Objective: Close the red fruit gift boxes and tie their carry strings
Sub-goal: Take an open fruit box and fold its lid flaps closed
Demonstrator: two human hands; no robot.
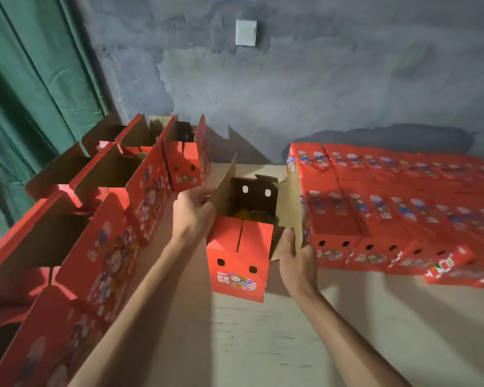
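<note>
I had 1 open box (239, 255) standing upright on the worktop (263, 344), about mid-frame, its near red end facing me with 2 small holes in it. My left hand (192, 210) pinched the left flap (224, 185), thumb and fingers curled over its edge, and the flap stood raised with its brown inside showing. My right hand (296, 255) held the right flap (291, 213) low at its near corner, fingers curled round the cardboard edge. So each grip was closed on a flap, neither one slack. The far end wall inside the box showed 2 more holes, and something yellowish lay in the bottom; I could not tell what it was.

To the left stood rows of open boxes (148, 199) with their flaps up. To the right, touching my box or just beside it, lay a block of shut boxes (389, 208) packed tight together. Behind was a grey wall (291, 93) with a pale switch plate (246, 32), and a green curtain (31, 79) hung at the far left.
</note>
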